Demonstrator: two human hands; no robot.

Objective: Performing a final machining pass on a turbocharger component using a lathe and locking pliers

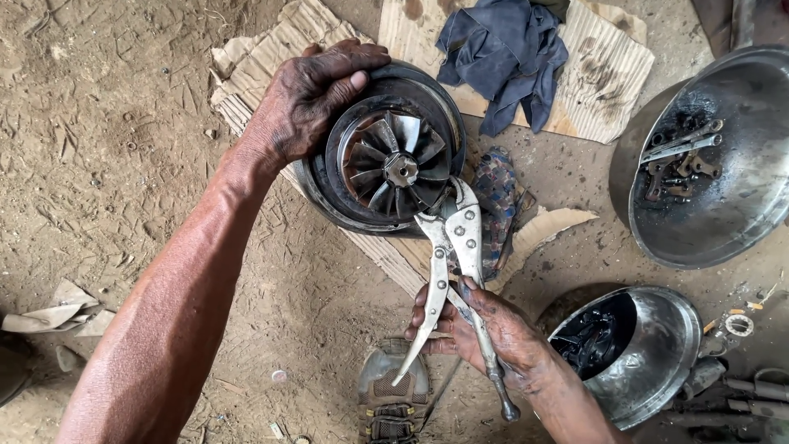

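Left hand [308,94] clamped over turbo housing [382,148], right hand [485,329] squeezing locking pliers [452,247] w/ handles apart; mid-loosening, needs firm bite.

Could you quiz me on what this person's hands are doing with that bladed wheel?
1. True or false: the left hand rests on the rim of the turbine wheel assembly.
2. Which tool does the right hand hold? A) hammer B) locking pliers C) screwdriver
3. What lies on the cardboard above the wheel?

Key: 1 true. 2 B, its head at the wheel's lower edge. 3 A dark blue cloth.
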